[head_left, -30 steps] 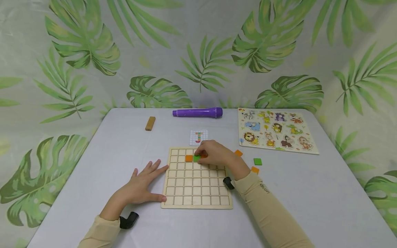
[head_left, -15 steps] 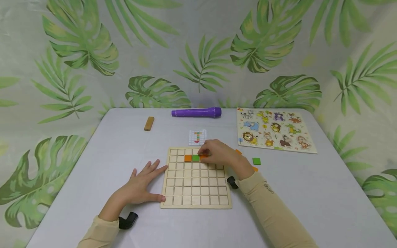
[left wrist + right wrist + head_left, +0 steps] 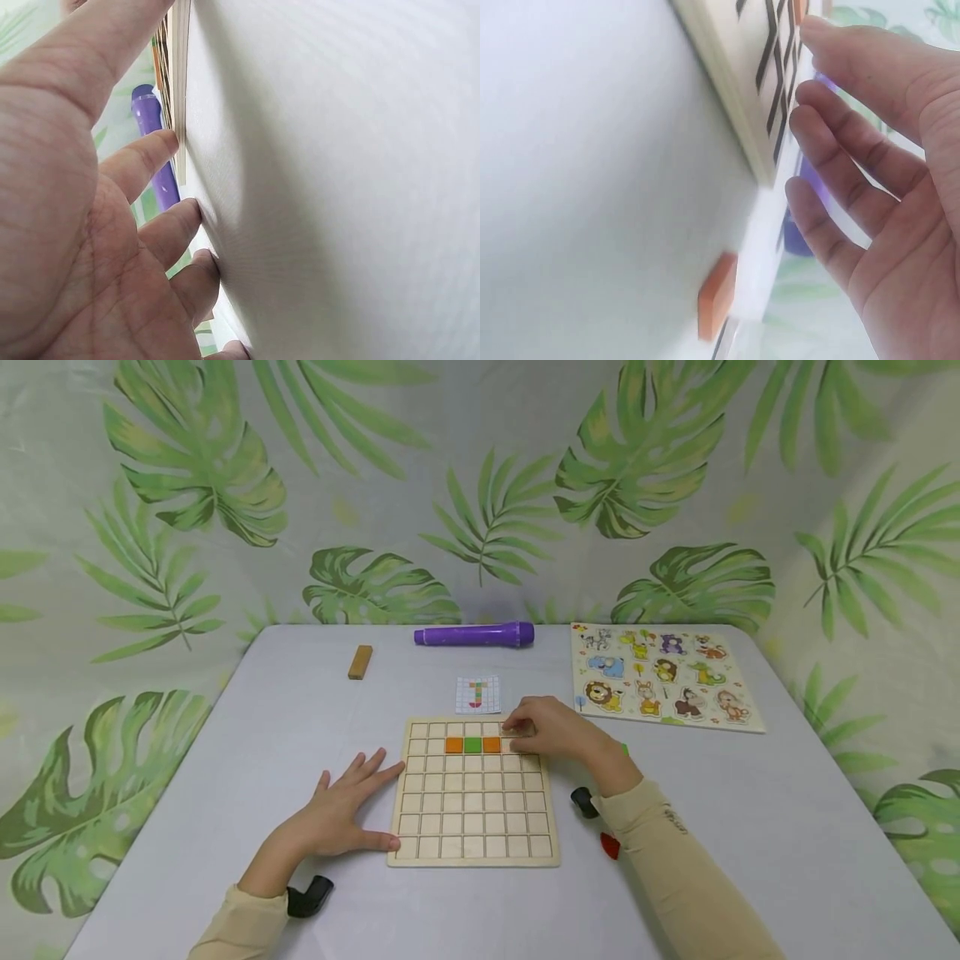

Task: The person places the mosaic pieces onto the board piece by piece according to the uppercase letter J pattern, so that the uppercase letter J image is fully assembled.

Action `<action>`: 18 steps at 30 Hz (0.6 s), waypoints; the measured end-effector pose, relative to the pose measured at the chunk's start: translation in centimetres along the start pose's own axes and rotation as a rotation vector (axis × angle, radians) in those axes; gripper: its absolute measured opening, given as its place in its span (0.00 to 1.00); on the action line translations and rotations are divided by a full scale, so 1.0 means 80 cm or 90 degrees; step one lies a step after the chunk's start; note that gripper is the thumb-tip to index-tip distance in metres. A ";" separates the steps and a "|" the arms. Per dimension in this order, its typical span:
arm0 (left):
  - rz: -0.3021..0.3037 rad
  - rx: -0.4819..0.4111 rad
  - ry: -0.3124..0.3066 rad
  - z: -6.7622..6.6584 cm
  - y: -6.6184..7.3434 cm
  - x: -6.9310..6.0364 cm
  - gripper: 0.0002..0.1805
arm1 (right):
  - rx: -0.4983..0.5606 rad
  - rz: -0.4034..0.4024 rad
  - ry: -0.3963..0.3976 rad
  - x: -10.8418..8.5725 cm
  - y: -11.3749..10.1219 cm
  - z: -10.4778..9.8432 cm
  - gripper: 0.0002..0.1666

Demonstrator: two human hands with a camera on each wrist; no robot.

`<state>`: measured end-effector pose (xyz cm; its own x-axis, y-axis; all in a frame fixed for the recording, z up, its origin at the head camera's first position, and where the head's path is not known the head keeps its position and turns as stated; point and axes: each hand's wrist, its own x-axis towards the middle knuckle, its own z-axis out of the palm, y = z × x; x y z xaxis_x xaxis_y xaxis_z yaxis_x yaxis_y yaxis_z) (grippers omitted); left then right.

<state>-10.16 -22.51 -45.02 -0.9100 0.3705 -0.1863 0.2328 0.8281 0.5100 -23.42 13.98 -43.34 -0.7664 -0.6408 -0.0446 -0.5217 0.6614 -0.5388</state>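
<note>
Hovering empty near frame centre, right hand [image 3: 553, 728] could skew the nearest orange tile [image 3: 491, 745] if it dips; left hand [image 3: 339, 812] splayed.

One board [image 3: 474, 803] bears two orange tiles [image 3: 453, 745] and one green tile [image 3: 472, 745]; right of it, one loose orange [image 3: 716, 296], one loose green [image 3: 625, 749], one red piece [image 3: 610, 846]; beyond it, one card [image 3: 477, 695], one block [image 3: 361, 662], one tube [image 3: 474, 636], one puzzle [image 3: 664, 700].
</note>
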 end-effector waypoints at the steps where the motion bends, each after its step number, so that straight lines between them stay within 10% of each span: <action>1: -0.001 -0.002 -0.001 0.000 0.000 0.000 0.62 | 0.002 0.004 0.003 -0.002 0.002 -0.001 0.14; 18: 0.000 -0.005 0.001 -0.001 0.001 -0.001 0.61 | 0.021 0.089 0.031 -0.043 0.048 -0.030 0.20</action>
<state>-10.07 -22.53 -44.89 -0.9105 0.3697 -0.1854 0.2299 0.8250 0.5162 -23.68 19.62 -43.24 -0.8483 -0.5234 -0.0803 -0.3969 0.7289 -0.5578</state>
